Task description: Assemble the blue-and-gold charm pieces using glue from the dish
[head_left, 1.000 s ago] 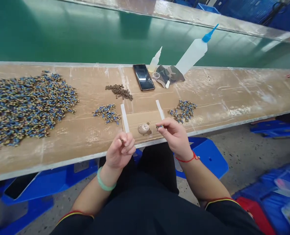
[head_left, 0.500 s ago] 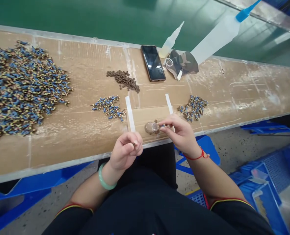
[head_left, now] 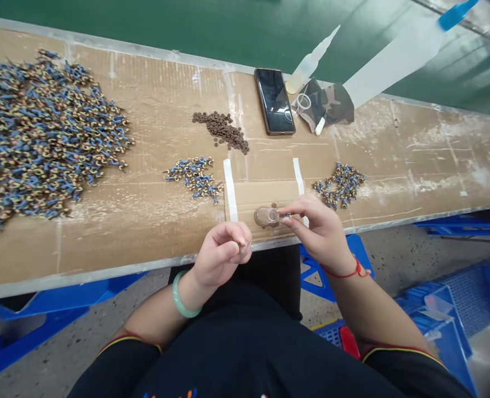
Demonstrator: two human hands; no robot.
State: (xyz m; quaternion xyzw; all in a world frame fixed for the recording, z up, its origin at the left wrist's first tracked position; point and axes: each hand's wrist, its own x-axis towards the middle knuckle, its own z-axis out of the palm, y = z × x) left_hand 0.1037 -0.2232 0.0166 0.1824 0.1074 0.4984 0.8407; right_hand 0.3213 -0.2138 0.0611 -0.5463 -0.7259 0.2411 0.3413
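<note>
At the near edge of the cardboard-covered bench [head_left: 153, 221], the person's right hand [head_left: 317, 229] pinches a tiny blue-and-yellow part [head_left: 286, 214] between thumb and forefinger, its tip held against a small brown glue dish [head_left: 266, 216] that sits on the cardboard between two strips of white tape [head_left: 230, 189]. The left hand [head_left: 224, 255] hovers just off the bench edge, fingers curled, thumb and forefinger closed on a small brown ring [head_left: 241, 242], which is too small to make out well. A green bangle [head_left: 181, 296] circles the left wrist and a red cord [head_left: 346, 272] the right.

Just right of the hands lies a small heap of blue parts [head_left: 341, 184]; another small heap [head_left: 193, 175] lies to the left of the tape, and a very large pile [head_left: 41, 138] spreads over the far left of the bench. Behind the tape sit a mound of brown rings [head_left: 222, 128], a black phone [head_left: 274, 100], a small squeeze bottle [head_left: 309, 65], a camouflage pouch [head_left: 331, 105] and a large bottle with a blue nozzle [head_left: 398, 55], which lies tilted over the green conveyor belt [head_left: 186, 27].
</note>
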